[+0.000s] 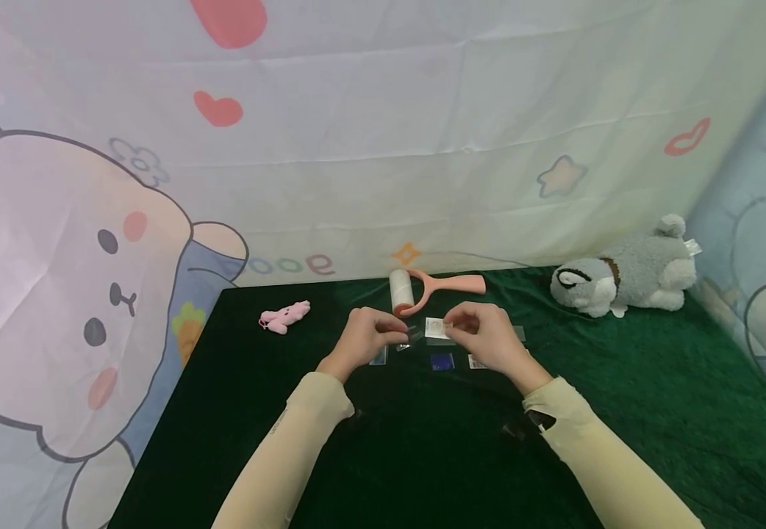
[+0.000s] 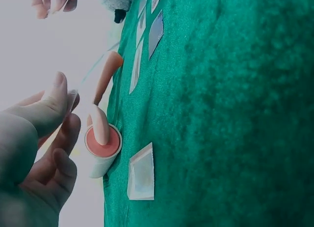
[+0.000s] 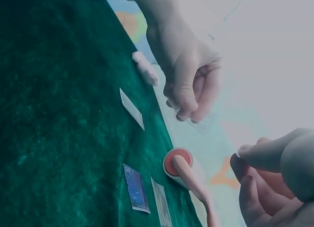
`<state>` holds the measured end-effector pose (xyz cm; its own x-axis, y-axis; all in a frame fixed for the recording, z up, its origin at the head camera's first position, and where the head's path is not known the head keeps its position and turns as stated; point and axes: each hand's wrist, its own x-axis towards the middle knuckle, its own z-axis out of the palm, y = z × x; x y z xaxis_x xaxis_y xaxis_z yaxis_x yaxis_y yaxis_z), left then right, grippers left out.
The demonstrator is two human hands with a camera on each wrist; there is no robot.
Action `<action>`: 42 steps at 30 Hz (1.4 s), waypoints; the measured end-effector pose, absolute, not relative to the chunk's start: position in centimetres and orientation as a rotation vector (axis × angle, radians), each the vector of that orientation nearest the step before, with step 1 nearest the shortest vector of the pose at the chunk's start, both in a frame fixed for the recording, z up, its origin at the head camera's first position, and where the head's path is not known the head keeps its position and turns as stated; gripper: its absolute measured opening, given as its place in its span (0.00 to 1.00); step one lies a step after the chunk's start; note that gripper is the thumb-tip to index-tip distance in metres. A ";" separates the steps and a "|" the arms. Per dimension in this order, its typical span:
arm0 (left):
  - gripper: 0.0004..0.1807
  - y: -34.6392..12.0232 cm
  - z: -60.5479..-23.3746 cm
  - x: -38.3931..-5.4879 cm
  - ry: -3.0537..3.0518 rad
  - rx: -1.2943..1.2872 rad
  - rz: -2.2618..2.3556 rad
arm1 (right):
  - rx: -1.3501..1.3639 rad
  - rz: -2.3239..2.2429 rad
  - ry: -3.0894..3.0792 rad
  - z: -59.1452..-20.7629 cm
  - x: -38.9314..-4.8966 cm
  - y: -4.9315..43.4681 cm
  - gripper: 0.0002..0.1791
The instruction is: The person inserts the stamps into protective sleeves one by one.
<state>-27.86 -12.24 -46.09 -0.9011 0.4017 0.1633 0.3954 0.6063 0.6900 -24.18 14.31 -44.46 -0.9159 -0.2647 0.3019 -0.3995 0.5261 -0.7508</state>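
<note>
Above the middle of the dark green cloth, my left hand (image 1: 371, 339) pinches a small clear plastic piece (image 2: 72, 98) between thumb and fingertips. Facing it, my right hand (image 1: 489, 339) has thumb and forefinger together on a small whitish piece (image 3: 239, 153), mostly hidden by the fingers. In the head view a white square (image 1: 436, 328) shows right at the right fingertips. Below the hands lie flat small packets: a blue packet (image 1: 442, 361), a pale packet (image 2: 141, 175) under the left hand, and a packet (image 1: 478, 361) partly covered by the right hand.
Behind the hands lies a lint roller (image 1: 401, 288) with an orange-pink handle (image 1: 459, 283). A pink plush toy (image 1: 285, 317) is at the left, a grey plush dog (image 1: 628, 275) at the back right. A printed curtain (image 1: 383, 110) hangs along the table's far edge.
</note>
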 end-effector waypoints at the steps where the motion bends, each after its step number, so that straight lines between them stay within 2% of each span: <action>1: 0.08 -12.2 -46.1 -27.9 2.797 0.698 1.212 | 0.571 1.337 -2.604 -44.4 -24.2 14.3 0.05; 42: 0.08 -11.8 -45.5 -27.6 2.658 0.655 1.384 | 0.574 1.262 -2.585 -44.4 -24.3 14.0 0.05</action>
